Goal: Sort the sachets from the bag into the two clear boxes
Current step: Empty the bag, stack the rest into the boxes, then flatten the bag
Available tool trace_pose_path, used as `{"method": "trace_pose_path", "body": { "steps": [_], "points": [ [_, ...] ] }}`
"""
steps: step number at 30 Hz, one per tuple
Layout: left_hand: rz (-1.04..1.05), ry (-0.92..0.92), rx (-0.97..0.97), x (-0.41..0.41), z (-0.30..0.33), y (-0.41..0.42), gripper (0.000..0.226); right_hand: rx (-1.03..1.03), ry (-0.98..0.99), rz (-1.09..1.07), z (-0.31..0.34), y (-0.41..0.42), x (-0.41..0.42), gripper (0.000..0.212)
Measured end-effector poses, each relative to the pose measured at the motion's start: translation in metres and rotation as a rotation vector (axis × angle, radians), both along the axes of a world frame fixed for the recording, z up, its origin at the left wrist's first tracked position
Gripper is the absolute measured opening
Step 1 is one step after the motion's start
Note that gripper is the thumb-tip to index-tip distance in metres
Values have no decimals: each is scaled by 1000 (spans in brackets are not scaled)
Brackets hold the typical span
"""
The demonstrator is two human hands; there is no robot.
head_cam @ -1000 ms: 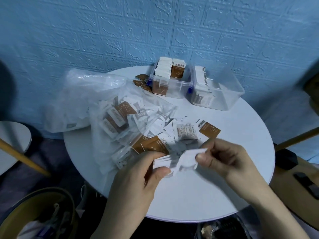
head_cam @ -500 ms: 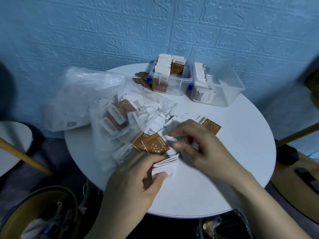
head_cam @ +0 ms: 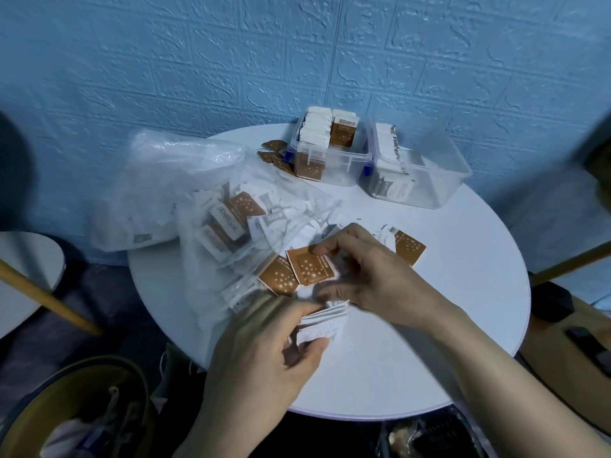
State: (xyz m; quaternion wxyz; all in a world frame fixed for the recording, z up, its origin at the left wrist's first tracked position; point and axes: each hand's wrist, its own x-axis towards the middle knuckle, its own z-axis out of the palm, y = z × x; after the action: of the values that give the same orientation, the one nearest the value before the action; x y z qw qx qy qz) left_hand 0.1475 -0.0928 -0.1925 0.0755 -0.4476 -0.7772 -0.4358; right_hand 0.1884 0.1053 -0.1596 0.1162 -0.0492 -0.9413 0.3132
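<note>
Sachets bag [head_cam: 185,206]: clear, slumped over table's [head_cam: 446,325] left edge, mixed brown and white sachets inside.
Right box [head_cam: 426,173]: far edge, white sachets upright.
Left box [head_cam: 330,153]: far edge, brown-and-white sachets upright.
Left hand [head_cam: 264,355]: curled round white sachet stack [head_cam: 325,323], near edge.
Right hand [head_cam: 373,272]: fingertips pinching brown sachet [head_cam: 310,266], flat, tilted.

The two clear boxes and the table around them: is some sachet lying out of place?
Yes. A few brown sachets lie loose on the table, just left of the left clear box, outside it. Another brown sachet lies apart beyond the right hand.
</note>
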Motion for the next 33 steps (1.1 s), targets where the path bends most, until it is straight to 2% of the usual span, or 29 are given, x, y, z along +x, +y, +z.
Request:
{"method": "trace_pose_path", "body": {
  "steps": [3, 7, 10, 12, 14, 18, 20, 23, 26, 27, 30, 33],
  "points": [
    [10, 41, -5, -1, 0, 0, 27, 87, 7, -39, 1, -1, -2, 51],
    [3, 119, -46, -2, 1, 1, 27, 352, 116, -68, 2, -4, -7, 24],
    [3, 99, -27, -2, 1, 0, 28, 305, 245, -81, 6, -3, -6, 11],
    [5, 47, -19, -1, 0, -1, 37, 223, 349, -132, 11, 4, -1, 9],
    [17, 17, -18, -1, -1, -2, 41, 229, 402, -217, 15, 13, 3, 10],
    [20, 63, -54, 0, 4, -1, 34, 398, 221, -418, 11, 31, 8, 12],
    [-4, 134, -79, 0, 8, -1, 32, 337, 183, -417, 7, 32, 13, 15],
    [-19, 199, -94, 0, 12, -1, 36, 119, 219, -302, 8, 18, 25, 23],
    [-17, 172, -123, 0, 11, 0, 59, 80, -16, -211, 5, 8, 33, 50],
    [-19, 142, -140, 0, 11, 1, 69, 99, -79, -198, 2, 9, 34, 51],
    [-21, 104, -164, 0, 12, 5, 80, -26, -44, -216, -3, 10, 37, 27],
    [-14, 87, -158, -1, 13, 12, 82, -182, -4, -241, -6, 9, 40, 20]
  ]
}}
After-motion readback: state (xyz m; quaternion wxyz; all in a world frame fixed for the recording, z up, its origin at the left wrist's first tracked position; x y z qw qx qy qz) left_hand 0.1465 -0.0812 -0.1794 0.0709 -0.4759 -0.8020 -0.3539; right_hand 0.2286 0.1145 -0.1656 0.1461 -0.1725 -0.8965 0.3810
